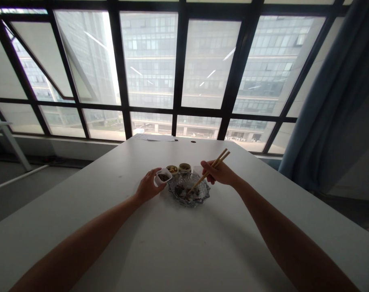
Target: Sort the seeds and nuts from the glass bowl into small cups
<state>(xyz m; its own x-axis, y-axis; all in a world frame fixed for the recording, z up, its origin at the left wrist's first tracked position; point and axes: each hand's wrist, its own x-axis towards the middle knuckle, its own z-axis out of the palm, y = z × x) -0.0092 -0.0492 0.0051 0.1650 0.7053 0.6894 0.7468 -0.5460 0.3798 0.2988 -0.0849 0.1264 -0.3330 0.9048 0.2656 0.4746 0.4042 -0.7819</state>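
Observation:
My left hand (150,185) is closed around a small white cup (160,181), tilted so that its dark contents show. In my right hand (218,172) is a pair of wooden chopsticks (222,155). Their tips reach down into a clear glass bowl (205,195) with a scalloped rim. Dark and pale pieces lie in the bowl, too small to name. The white cup is just left of the bowl's rim. Behind the bowl stand a small dish (172,168) with yellowish pieces and a round pale container (184,166).
A white table (172,247) stretches toward large framed windows (150,61). White papers (155,138) lie at its far edge. Another pale container (197,169) stands by my right hand, partly hidden. A blue curtain (321,93) hangs at the right.

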